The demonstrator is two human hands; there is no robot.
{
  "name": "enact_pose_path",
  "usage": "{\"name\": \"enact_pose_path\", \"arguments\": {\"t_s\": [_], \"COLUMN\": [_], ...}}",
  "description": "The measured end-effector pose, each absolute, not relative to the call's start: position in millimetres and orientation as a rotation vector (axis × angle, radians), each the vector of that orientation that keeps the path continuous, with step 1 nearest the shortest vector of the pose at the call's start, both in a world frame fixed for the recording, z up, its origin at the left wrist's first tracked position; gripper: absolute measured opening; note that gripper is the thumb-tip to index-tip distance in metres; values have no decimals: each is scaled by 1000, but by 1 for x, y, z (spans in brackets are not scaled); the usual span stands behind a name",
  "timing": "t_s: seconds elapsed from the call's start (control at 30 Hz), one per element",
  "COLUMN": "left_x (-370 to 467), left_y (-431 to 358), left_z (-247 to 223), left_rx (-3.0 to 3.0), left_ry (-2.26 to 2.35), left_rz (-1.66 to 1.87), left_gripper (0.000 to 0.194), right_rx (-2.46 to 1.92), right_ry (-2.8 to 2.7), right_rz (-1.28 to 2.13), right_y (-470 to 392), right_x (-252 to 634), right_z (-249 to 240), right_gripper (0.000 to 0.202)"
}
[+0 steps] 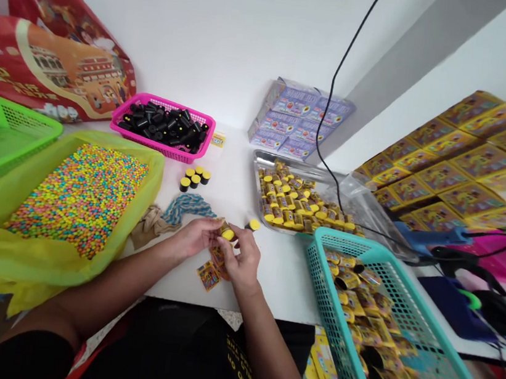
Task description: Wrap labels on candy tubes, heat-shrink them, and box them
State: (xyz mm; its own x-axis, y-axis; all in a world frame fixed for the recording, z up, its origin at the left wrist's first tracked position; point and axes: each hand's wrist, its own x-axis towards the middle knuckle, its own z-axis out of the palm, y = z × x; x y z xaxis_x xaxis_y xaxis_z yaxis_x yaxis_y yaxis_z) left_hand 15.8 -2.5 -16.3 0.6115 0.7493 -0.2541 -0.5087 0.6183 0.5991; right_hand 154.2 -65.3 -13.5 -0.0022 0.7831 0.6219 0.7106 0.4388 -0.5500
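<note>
Above the white table's front part, my left hand (pixel 194 238) and my right hand (pixel 244 258) are both closed on one small yellow-capped canister (pixel 227 234) with a printed wrapper. My fingertips cover much of it. Below them lie printed yellow labels (pixel 209 275), partly hidden by my right hand. Just beyond that hand, a black canister with a yellow cap (pixel 253 224) rests on the table. Several more black canisters with yellow caps (pixel 196 177) stand farther back. Left of my hands are a blue-striped cloth (pixel 188 206) and a beige cloth (pixel 150 224).
Colourful candy beads fill a yellow-lined tub (pixel 156 167) at left. A pink basket (pixel 160 145) holds black canisters. Wrapped canisters fill a metal tray (pixel 258 184) and a teal basket (pixel 317 266) at right. Purple boxes (pixel 290 117) and yellow boxes (pixel 462 158) are stacked behind; a black cable (pixel 331 94) hangs down.
</note>
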Motion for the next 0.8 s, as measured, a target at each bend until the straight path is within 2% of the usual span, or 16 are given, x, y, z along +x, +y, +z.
{"name": "enact_pose_path", "arguments": {"t_s": [0.17,0.27,0.8], "left_x": [16,16,18], "left_y": [-3,-3,-8], "left_z": [-17,-17,-15], "left_rx": [372,324,373], "left_ry": [525,537,550], "left_rz": [817,802,739], "left_gripper": [12,9,11], "right_rx": [-1292,-1264,-1135], "right_ry": [-1787,-1750,-1713], "right_rz": [-62,-20,-26], "right_y": [-62,-62,-58], "right_x": [152,150,154], "right_z": [-18,-20,-26], "right_gripper": [30,27,29]}}
